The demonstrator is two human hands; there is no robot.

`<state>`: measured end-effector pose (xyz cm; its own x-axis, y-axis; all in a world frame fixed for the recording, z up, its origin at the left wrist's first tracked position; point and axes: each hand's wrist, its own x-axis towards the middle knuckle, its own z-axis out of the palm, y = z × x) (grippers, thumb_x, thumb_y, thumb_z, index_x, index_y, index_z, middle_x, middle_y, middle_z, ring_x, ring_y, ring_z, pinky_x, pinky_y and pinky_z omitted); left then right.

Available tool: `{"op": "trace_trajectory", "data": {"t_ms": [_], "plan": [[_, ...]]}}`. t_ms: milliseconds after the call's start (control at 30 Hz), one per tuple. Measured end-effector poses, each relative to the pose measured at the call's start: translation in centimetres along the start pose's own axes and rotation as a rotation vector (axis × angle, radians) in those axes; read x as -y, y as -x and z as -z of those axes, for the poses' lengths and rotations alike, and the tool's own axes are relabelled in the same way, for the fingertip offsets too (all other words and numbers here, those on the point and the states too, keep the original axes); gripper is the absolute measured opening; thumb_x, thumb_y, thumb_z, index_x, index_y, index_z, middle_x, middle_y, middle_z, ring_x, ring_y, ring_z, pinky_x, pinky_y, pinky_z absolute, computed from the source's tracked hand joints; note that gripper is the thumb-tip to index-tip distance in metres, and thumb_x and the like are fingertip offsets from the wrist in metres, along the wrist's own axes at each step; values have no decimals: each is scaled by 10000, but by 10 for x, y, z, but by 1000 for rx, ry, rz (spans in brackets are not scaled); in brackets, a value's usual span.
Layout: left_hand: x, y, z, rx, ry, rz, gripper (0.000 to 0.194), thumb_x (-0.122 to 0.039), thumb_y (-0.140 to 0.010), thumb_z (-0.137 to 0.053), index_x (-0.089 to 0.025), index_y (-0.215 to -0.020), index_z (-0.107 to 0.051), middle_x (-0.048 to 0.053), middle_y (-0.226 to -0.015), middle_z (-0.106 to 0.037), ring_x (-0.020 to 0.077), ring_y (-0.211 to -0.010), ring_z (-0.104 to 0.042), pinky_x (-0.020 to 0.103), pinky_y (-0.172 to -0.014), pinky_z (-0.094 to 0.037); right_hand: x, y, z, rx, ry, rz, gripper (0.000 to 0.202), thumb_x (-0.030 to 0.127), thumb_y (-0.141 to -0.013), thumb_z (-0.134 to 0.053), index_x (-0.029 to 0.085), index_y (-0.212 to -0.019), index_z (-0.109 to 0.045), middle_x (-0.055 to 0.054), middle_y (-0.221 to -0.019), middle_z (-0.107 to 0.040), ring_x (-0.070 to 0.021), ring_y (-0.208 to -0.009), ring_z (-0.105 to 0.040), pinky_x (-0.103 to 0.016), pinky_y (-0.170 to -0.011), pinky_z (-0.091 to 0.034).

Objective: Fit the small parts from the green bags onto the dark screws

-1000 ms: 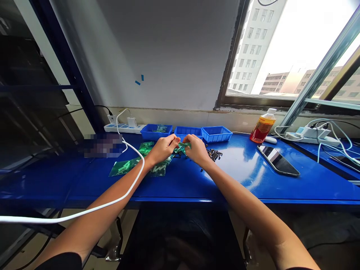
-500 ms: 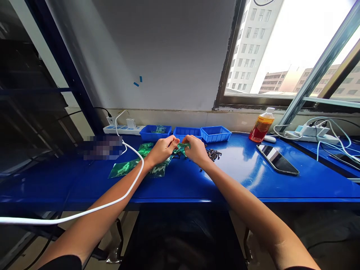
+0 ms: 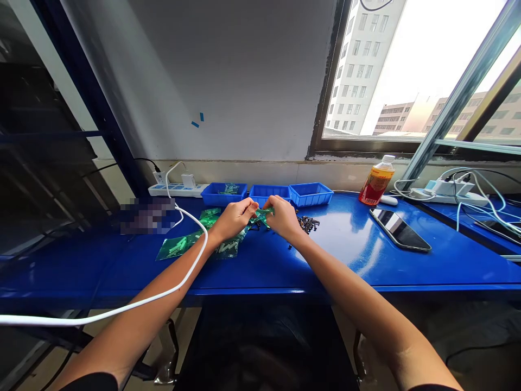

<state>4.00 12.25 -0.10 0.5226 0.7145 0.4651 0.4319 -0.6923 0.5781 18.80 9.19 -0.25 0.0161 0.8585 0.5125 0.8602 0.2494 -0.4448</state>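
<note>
Between my two hands a small green plastic bag (image 3: 264, 215) is pinched above the table. My left hand (image 3: 235, 218) is closed on the bag's left side, thumb and fingers together. On its right side, my right hand (image 3: 282, 218) grips it with curled fingers. What the bag holds is too small to tell. Beneath my left wrist and forearm lie several green bags, one with pale pieces (image 3: 178, 247) inside. A pile of dark screws (image 3: 308, 224) lies just right of my right hand.
Three blue bins stand along the wall: left bin (image 3: 223, 198), middle bin (image 3: 266, 194), right bin (image 3: 311, 194). A white cable (image 3: 134, 297) crosses over my left forearm. Rightward are a phone (image 3: 399, 230), a drink bottle (image 3: 376, 182) and a power strip (image 3: 448, 195).
The view has shifted very slightly. Both hands keep their hold on the green bag in nearly the same place.
</note>
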Motion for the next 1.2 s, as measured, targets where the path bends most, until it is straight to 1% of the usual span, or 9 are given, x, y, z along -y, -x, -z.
{"op": "trace_trajectory", "data": {"t_ms": [167, 600, 967, 1200], "plan": [[-2, 0, 0, -2, -2, 0, 409, -509, -853, -297, -187, -737, -520, 41, -694, -664, 170, -627, -581, 256, -588, -425, 0, 0, -1, 0, -10, 16, 231, -10, -597, -457, 194, -684, -522, -10, -782, -575, -156, -735, -527, -229, -642, -367], [-4, 1, 1, -1, -1, 19, 410, -521, -840, -297, -189, -735, -515, 44, -675, -658, 179, -630, -587, 264, -593, -434, -2, 1, -1, 1, -17, 53, 237, -4, -593, -445, 194, -687, -535, -7, -763, -570, -157, -722, -527, -228, -625, -366], [-4, 0, -1, 29, -8, 26, 413, -525, -834, -296, -192, -735, -519, 42, -690, -662, 173, -618, -583, 259, -566, -414, 0, 1, 2, -2, 16, -4, 256, -15, -576, -427, 193, -674, -540, -15, -766, -582, -163, -717, -533, -234, -618, -360], [-5, 0, -1, 32, 2, 22, 408, -518, -830, -296, -189, -732, -517, 50, -689, -659, 183, -627, -587, 269, -575, -411, 1, 1, 3, 8, 31, 3, 241, -11, -572, -443, 189, -659, -545, -18, -760, -590, -167, -723, -536, -232, -616, -354]]}}
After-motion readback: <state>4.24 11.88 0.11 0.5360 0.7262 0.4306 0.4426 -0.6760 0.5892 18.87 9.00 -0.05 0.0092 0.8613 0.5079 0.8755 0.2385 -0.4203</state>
